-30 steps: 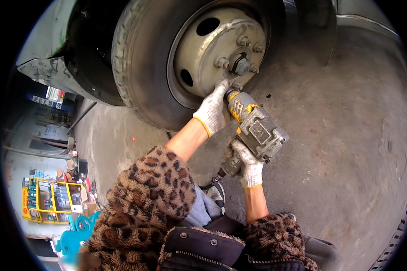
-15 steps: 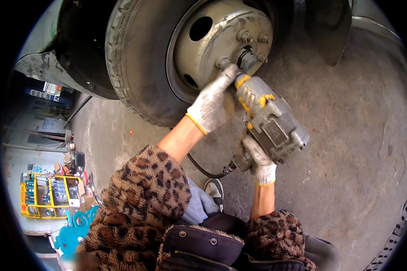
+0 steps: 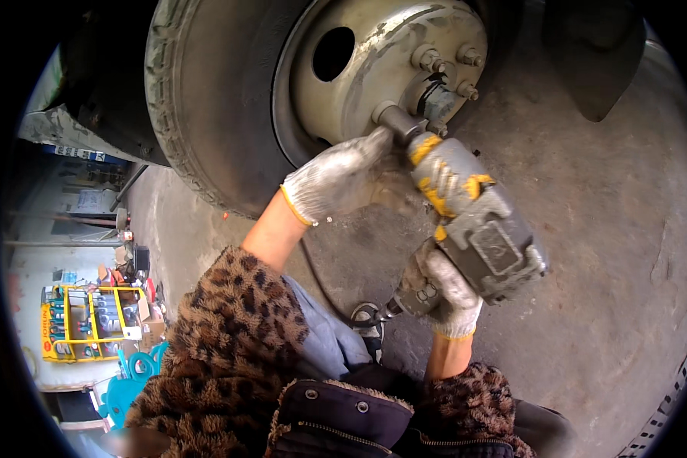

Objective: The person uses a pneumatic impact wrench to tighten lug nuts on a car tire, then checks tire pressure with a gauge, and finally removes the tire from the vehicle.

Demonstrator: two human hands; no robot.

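In my right hand point(image 3: 450, 294), gloved in white knit, is the handle of a grey and yellow air impact wrench point(image 3: 481, 229). Its socket point(image 3: 399, 122) sits over a lug nut position on the steel wheel rim point(image 3: 374, 53). My left hand point(image 3: 340, 179), in a matching glove, is just below the socket and beside the wrench's nose. Its thumb points up and the other fingers stretch out, partly blurred, apparently holding nothing. Several lug nuts point(image 3: 427, 58) show around the hub point(image 3: 435, 99).
A large tyre point(image 3: 206, 99) surrounds the rim. An air hose point(image 3: 313, 271) runs from the wrench handle past my shoe point(image 3: 366, 314). At the left are a yellow tool rack point(image 3: 91, 324) and a turquoise object point(image 3: 126, 393). A dark mudflap point(image 3: 594, 61) hangs at the right.
The wrench and my right hand have shifted slightly right and down in view. My left hand has come away from the socket, down and left. More of the socket now shows.
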